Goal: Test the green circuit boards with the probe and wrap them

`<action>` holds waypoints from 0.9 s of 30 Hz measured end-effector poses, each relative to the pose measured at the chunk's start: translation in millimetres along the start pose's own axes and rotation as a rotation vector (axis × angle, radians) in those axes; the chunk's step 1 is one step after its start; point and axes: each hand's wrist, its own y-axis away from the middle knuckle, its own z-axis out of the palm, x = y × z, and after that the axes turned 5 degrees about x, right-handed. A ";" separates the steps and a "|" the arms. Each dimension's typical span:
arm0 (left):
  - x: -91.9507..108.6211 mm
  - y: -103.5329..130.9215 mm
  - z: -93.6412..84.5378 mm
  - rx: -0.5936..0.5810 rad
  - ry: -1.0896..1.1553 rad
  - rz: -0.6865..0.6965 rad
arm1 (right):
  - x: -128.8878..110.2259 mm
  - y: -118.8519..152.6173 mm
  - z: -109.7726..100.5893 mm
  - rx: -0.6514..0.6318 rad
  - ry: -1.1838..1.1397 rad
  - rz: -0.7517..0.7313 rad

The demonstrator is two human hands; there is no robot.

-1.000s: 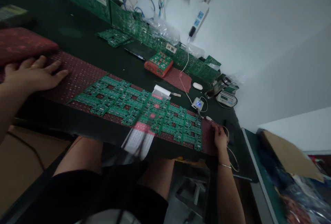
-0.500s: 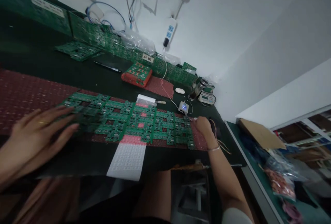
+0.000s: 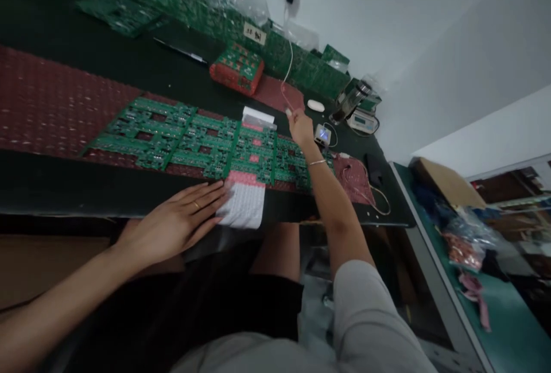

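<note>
My left hand (image 3: pixel 189 215) lies flat at the table's front edge, fingers stretched out. Its fingertips reach the left edge of a white sheet with a printed grid (image 3: pixel 243 206). Past the row of small white-roll paper, my right hand (image 3: pixel 302 127) is closed, thumb and fingers pinched together; what they hold is too small to make out. Between the hands, green circuit board panels (image 3: pixel 210 140) lie side by side on red bubble wrap (image 3: pixel 55 92). A white paper roll (image 3: pixel 258 115) sits behind the panels, left of my right hand.
A red-wrapped stack of boards (image 3: pixel 237 69) stands behind, near a pen (image 3: pixel 181 50). Farther right are a small white box with a lit display (image 3: pixel 322 133), a white oval object (image 3: pixel 315 105), a glass flask (image 3: pixel 350 102) and a scale (image 3: pixel 362 122). Cables cross the right end.
My right hand has left the far right end of the boards and moved left, near the paper roll. My left hand has moved right to the white sheet. The view has tilted down.
</note>
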 end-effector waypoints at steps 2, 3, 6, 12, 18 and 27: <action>0.8 5.3 13.4 0.021 -0.008 0.052 | -3.7 40.7 -13.7 0.155 -0.191 -0.063; 1.9 6.3 18.9 0.033 -0.013 0.077 | -9.3 66.9 -21.2 0.203 -0.272 -0.104; 9.6 2.5 24.5 0.060 -0.015 0.077 | -36.7 153.3 -36.9 0.256 -0.406 -0.104; 18.7 -15.9 -1.8 0.013 0.016 0.037 | -90.7 251.7 -23.9 0.364 -0.543 -0.046; 1.1 -25.4 -8.9 -0.047 0.056 0.054 | -117.1 259.8 -12.3 0.240 -0.394 -0.067; 3.8 -24.7 2.7 -0.020 0.012 0.024 | -118.1 258.2 -0.3 0.240 -0.216 -0.078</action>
